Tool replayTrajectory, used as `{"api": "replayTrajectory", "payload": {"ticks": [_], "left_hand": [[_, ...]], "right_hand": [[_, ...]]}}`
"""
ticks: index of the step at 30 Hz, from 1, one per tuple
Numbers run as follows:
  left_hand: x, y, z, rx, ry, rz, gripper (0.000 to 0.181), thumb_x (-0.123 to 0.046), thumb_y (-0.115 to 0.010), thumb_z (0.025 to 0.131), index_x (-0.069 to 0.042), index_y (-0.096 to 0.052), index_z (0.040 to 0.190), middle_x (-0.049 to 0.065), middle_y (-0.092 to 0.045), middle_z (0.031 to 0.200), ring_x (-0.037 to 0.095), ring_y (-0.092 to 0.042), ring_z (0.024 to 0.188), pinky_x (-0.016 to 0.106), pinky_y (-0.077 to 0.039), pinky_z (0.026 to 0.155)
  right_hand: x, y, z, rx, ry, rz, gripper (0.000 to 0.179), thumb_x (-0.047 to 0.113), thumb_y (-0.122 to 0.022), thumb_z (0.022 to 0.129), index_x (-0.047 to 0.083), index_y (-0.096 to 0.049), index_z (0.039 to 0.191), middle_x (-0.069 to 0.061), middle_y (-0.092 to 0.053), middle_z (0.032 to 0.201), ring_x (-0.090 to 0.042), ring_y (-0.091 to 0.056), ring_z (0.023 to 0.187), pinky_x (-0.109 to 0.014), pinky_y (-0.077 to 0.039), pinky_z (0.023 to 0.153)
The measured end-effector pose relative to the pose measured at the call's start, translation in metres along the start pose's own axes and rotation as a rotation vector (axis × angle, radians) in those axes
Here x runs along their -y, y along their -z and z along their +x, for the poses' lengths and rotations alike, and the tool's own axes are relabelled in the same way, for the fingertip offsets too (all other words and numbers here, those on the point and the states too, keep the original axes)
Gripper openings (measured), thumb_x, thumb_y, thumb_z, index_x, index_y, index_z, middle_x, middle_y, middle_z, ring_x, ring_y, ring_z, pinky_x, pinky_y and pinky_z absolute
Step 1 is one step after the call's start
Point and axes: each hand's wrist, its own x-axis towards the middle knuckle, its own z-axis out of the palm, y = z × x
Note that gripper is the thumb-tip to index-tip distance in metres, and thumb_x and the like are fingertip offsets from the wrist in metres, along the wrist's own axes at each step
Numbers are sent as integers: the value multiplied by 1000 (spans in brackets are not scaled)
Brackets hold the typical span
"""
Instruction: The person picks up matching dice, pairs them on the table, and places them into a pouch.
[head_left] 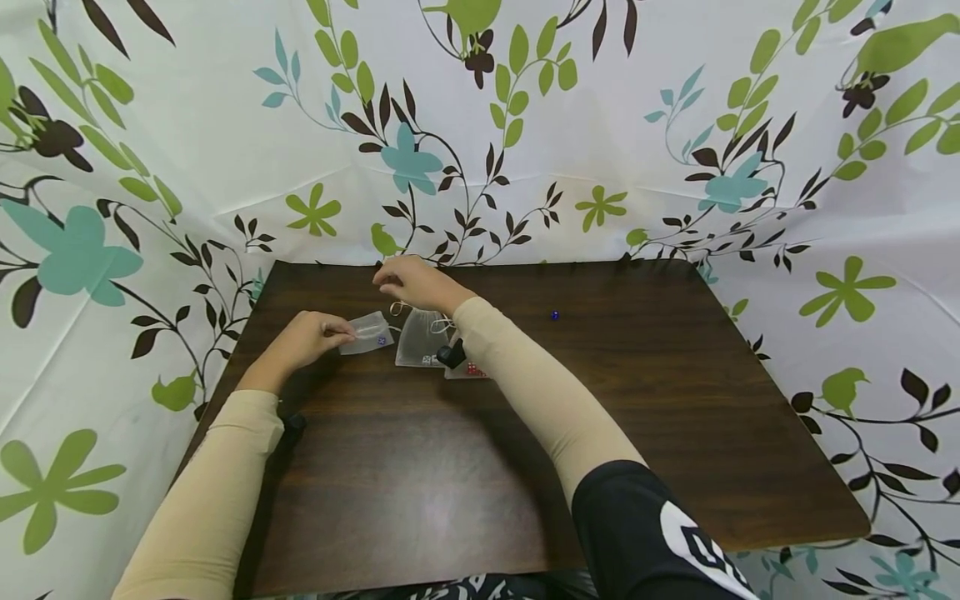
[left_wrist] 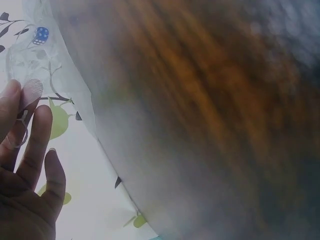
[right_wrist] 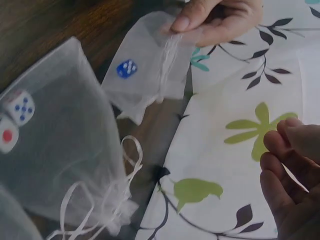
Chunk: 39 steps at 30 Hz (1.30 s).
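My left hand [head_left: 313, 337] pinches the edge of a small sheer white drawstring pouch [right_wrist: 145, 55] between thumb and forefinger. One blue die [right_wrist: 126, 68] with white pips shows through its mesh. Beyond the pouches, over the table's back edge, is my right hand [head_left: 420, 285], its fingers loosely bent with nothing visible between them. Beneath the right forearm lies a larger sheer pouch [right_wrist: 65, 130] holding white dice [right_wrist: 21, 107], its white drawstring [right_wrist: 132, 155] trailing in loops. A third pouch [head_left: 453, 375] with red dice [head_left: 472, 368] is partly hidden under that wrist.
A single small blue object [head_left: 555, 315] sits on the dark wooden table [head_left: 637, 400] to the right of the pouches. Patterned white cloth [head_left: 510, 200] hangs behind and along the sides of the table.
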Motion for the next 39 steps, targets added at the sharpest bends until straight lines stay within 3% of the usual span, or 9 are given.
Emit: {"api": "replayTrajectory", "payload": {"ticks": [11, 23, 31, 39], "left_hand": [[-1, 3, -1, 10, 32, -6, 10, -9, -76, 91, -3, -79, 98, 12, -77, 95, 28, -72, 85, 49, -56, 76], [-3, 1, -5, 6, 61, -9, 9, -11, -77, 91, -5, -80, 97, 9, -77, 93, 21, -68, 79, 42, -55, 71], [-4, -1, -4, -6, 44, 2, 8, -11, -78, 90, -5, -80, 95, 9, -77, 91, 19, -68, 77, 40, -54, 69], [-6, -1, -4, 3, 53, 10, 9, -12, -78, 90, -6, -80, 96, 9, -77, 92, 19, -67, 76, 40, -54, 70]], "right_hand": [[-43, -13, -30, -66, -114, 68, 27, 14, -61, 104, 4, -67, 128, -7, -66, 124, -19, -61, 115, -28, -46, 99], [-111, -28, -83, -110, -274, 93, 28, 9, -63, 101, -2, -67, 127, -14, -67, 123, -28, -62, 115, -39, -47, 101], [-142, -22, -119, -152, -357, 147, 28, 9, -64, 101, -4, -67, 125, -17, -67, 122, -31, -63, 114, -42, -49, 99], [-170, -14, -157, -187, -442, 118, 28, 6, -68, 97, -5, -67, 123, -20, -66, 123, -34, -61, 117, -45, -46, 102]]}}
